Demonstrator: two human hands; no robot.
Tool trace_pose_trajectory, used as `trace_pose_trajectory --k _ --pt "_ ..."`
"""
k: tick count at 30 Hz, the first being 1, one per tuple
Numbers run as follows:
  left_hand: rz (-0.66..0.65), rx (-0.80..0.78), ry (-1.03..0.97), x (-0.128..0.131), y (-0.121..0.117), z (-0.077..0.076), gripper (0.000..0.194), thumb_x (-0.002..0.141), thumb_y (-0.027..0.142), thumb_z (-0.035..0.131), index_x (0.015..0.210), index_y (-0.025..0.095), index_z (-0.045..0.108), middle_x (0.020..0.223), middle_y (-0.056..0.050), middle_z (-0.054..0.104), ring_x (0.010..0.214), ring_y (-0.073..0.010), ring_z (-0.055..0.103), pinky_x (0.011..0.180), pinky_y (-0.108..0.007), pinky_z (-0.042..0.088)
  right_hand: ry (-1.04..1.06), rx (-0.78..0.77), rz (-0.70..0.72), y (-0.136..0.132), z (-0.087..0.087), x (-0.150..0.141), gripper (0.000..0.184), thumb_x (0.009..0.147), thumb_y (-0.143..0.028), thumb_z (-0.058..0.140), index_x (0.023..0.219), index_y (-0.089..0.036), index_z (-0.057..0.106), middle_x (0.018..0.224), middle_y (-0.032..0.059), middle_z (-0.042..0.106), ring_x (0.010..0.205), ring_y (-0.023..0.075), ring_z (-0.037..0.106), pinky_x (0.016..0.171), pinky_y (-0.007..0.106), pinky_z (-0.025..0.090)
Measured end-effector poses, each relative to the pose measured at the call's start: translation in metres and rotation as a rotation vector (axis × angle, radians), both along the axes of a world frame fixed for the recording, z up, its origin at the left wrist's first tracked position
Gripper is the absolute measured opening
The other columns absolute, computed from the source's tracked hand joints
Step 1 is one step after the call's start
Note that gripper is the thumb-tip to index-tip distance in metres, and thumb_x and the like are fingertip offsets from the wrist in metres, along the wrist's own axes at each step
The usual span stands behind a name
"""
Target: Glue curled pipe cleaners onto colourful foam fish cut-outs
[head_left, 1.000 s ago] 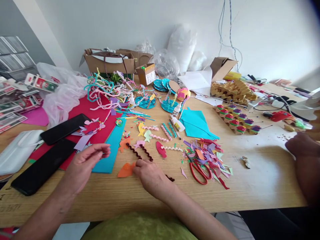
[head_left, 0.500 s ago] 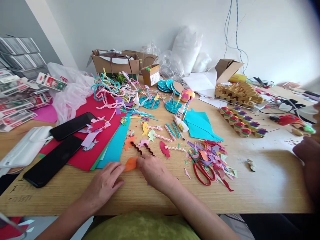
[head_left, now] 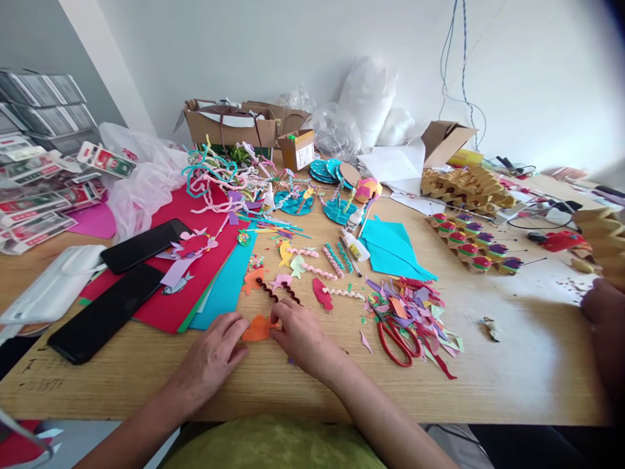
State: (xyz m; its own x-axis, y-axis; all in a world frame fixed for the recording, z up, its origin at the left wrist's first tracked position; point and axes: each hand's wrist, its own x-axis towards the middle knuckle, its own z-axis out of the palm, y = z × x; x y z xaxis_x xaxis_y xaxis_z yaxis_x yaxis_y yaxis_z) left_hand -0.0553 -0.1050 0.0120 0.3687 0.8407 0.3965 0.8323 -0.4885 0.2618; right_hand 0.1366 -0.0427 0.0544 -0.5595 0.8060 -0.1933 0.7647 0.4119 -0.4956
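Observation:
An orange paper fish (head_left: pixel 256 329) lies on the table between my hands. My right hand (head_left: pixel 305 337) pinches its right end, with the fingertips partly hidden. My left hand (head_left: pixel 217 348) rests at the left end, thumb apart from the loosely bent fingers. Just beyond are another orange fish (head_left: pixel 252 279) and a pink fish (head_left: pixel 280 281), near dark brown twisted pipe cleaners (head_left: pixel 267 290). A red fish (head_left: pixel 322 294) with a pale twisted strip lies to the right. Yellow (head_left: pixel 284 253) and light green (head_left: pixel 297 266) fish with pink strips lie farther back.
Red-handled scissors (head_left: pixel 398 345) lie by a heap of paper scraps (head_left: pixel 410 303). Glue bottles (head_left: pixel 356 246) stand and lie near blue paper (head_left: pixel 395 247). Two black phones (head_left: pixel 110 312) rest at left. Another person's hand (head_left: pixel 603 312) holds egg-carton card (head_left: pixel 603 238) at the right edge.
The orange fish now lies flatter, more of it showing. My left fingers have drawn back slightly from it. At right, the other person's egg-carton card has come further into view.

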Motion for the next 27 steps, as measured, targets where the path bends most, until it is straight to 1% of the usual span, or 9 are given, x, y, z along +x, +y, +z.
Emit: trace_pose_trajectory --k 4,8,12,14,17,20,22,24,27 --pt "-0.027 0.003 0.022 0.003 0.001 0.002 0.023 0.088 0.015 0.039 0.106 0.02 0.052 0.1 -0.007 0.06 0.092 -0.022 0.059 0.079 -0.033 0.052 -0.12 0.034 0.029 0.002 0.004 -0.002 0.015 0.081 -0.02 0.055 0.095 -0.02 0.059 0.097 0.0046 0.065 0.088 0.0183 0.061 0.069 0.026 0.041" --pt "-0.069 -0.022 0.065 0.005 0.005 0.005 0.023 0.087 0.01 0.037 0.1 0.019 0.053 0.091 -0.006 0.061 0.083 -0.0217 0.06 0.072 -0.032 0.053 -0.301 0.097 0.095 0.005 0.009 -0.008 0.018 0.084 -0.013 0.046 0.097 -0.018 0.058 0.1 0.0089 0.063 0.081 0.0201 0.065 0.061 0.027 0.044" --pt "-0.069 -0.06 0.111 0.003 0.006 0.001 0.026 0.088 0.009 0.035 0.099 0.019 0.055 0.094 -0.007 0.061 0.084 -0.0215 0.061 0.072 -0.031 0.053 -0.349 0.103 0.14 0.006 0.013 -0.014 0.024 0.083 -0.008 0.042 0.098 -0.017 0.058 0.099 0.0111 0.063 0.081 0.0214 0.066 0.059 0.028 0.046" --pt "-0.065 -0.067 0.075 0.002 0.006 -0.004 0.028 0.089 0.009 0.034 0.103 0.02 0.056 0.098 -0.008 0.061 0.088 -0.021 0.061 0.076 -0.03 0.052 -0.347 0.099 0.139 0.005 0.015 -0.015 0.024 0.082 -0.007 0.042 0.097 -0.016 0.058 0.098 0.0107 0.063 0.081 0.0222 0.066 0.059 0.029 0.047" --pt "-0.036 -0.068 -0.067 0.001 0.008 -0.006 0.031 0.09 0.011 0.033 0.109 0.019 0.056 0.105 -0.01 0.061 0.094 -0.0209 0.062 0.081 -0.03 0.052 -0.323 0.081 0.117 0.003 0.015 -0.015 0.022 0.082 -0.009 0.044 0.097 -0.016 0.059 0.101 0.0106 0.062 0.081 0.0221 0.066 0.06 0.029 0.047" --pt "0.024 -0.12 -0.272 0.003 0.012 -0.002 0.026 0.089 0.017 0.037 0.105 0.02 0.058 0.103 -0.009 0.063 0.094 -0.0212 0.063 0.083 -0.032 0.052 -0.269 0.057 0.073 0.002 0.01 -0.012 0.017 0.081 -0.015 0.048 0.094 -0.017 0.059 0.101 0.0097 0.063 0.083 0.0212 0.065 0.064 0.029 0.046" --pt "0.081 -0.221 -0.431 0.005 0.013 0.004 0.022 0.086 0.021 0.042 0.1 0.021 0.058 0.098 -0.007 0.064 0.091 -0.021 0.064 0.083 -0.034 0.052 -0.22 0.039 0.033 0.002 0.006 -0.01 0.015 0.081 -0.02 0.05 0.092 -0.016 0.059 0.098 0.009 0.064 0.085 0.0213 0.064 0.066 0.028 0.044" --pt "0.144 -0.366 -0.626 0.007 0.013 0.01 0.019 0.082 0.024 0.045 0.098 0.021 0.056 0.096 -0.006 0.064 0.083 -0.0196 0.066 0.079 -0.034 0.054 -0.174 0.03 0.004 0.002 0.003 -0.008 0.015 0.082 -0.024 0.05 0.091 -0.016 0.059 0.094 0.0088 0.066 0.085 0.0214 0.063 0.066 0.028 0.043" --pt "0.225 -0.561 -0.91 0.012 0.01 0.018 0.022 0.079 0.027 0.049 0.1 0.02 0.052 0.1 -0.006 0.062 0.079 -0.0181 0.066 0.075 -0.033 0.055 -0.142 0.013 -0.019 0.001 0.004 -0.007 0.015 0.082 -0.025 0.05 0.089 -0.016 0.059 0.09 0.0089 0.067 0.081 0.0208 0.063 0.063 0.027 0.039"
